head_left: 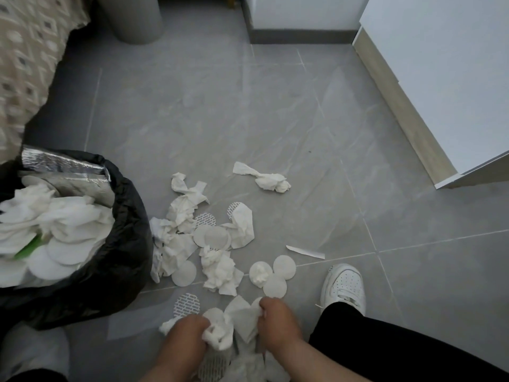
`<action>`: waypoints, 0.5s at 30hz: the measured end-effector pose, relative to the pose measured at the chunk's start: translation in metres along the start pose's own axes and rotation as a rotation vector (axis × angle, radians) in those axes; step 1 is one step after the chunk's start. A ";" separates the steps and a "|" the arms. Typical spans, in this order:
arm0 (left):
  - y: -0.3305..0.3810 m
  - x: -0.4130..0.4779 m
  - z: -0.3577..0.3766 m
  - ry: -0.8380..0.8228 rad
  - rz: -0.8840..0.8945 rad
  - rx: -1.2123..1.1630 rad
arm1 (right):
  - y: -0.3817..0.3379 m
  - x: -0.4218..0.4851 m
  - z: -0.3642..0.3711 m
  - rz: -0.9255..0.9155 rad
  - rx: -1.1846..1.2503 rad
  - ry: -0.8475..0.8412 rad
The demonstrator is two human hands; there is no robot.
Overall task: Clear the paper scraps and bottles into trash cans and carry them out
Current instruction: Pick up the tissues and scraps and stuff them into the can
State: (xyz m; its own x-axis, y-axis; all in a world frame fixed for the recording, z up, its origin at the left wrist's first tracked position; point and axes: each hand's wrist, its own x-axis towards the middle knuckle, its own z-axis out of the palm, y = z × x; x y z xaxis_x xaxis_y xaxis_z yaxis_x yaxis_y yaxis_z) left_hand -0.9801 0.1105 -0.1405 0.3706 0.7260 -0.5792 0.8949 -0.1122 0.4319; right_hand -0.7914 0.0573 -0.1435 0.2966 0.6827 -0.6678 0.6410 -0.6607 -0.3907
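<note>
Grey tile floor (248,119), seen from above. Left hand (187,332) is low in frame, knuckles up, fingers curled down into a wad of white tissue (217,336) and gripping it. Right hand (278,323) is just beside it, fingers also curled, pinching a flatter sheet of white paper (242,315) that stands up between the two hands. More tissue is bunched under and behind both hands. A round patterned disc (213,366) lies between the forearms, partly hidden. A second patterned disc (186,304) is on the floor just ahead of the left hand.

Further out is the main scatter of paper scraps (220,274): crumpled tissues mixed with plain round white pads (284,266), some overlapping, spread between the hands and the trash can (121,271). The can sits at left, lined with a black bag, and touches the nearest scraps. It is heaped with white tissue and round pads, with a green sliver (27,249) poking through and a crinkled silver foil piece (63,162) at its far rim.

One twisted tissue (264,177) lies apart, beyond the pile. A thin white paper strip (305,252) lies alone right of the pile. White sneaker (344,285) is right of the right hand, with a black trouser leg (399,348) behind it.

Far edge: grey round bin (132,17) upper left, patterned beige cloth (24,64) at left, white cabinet (440,78) at right.
</note>
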 end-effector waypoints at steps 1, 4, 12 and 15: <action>0.004 0.003 -0.010 0.018 0.008 -0.068 | -0.002 0.003 -0.007 -0.018 0.033 0.007; 0.009 0.016 -0.030 0.131 -0.032 -0.306 | -0.014 0.012 -0.036 -0.055 0.156 0.078; 0.065 0.035 -0.123 0.239 -0.013 -0.695 | -0.062 0.029 -0.145 -0.181 0.169 0.296; 0.093 0.029 -0.176 0.242 0.060 -0.696 | -0.089 0.018 -0.194 -0.237 0.159 0.359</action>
State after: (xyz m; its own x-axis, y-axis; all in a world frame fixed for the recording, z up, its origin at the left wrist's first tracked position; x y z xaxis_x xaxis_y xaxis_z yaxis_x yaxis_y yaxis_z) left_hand -0.9299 0.2405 0.0047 0.2769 0.8705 -0.4068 0.4802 0.2414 0.8433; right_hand -0.7057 0.1892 0.0023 0.3995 0.8673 -0.2970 0.6124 -0.4936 -0.6176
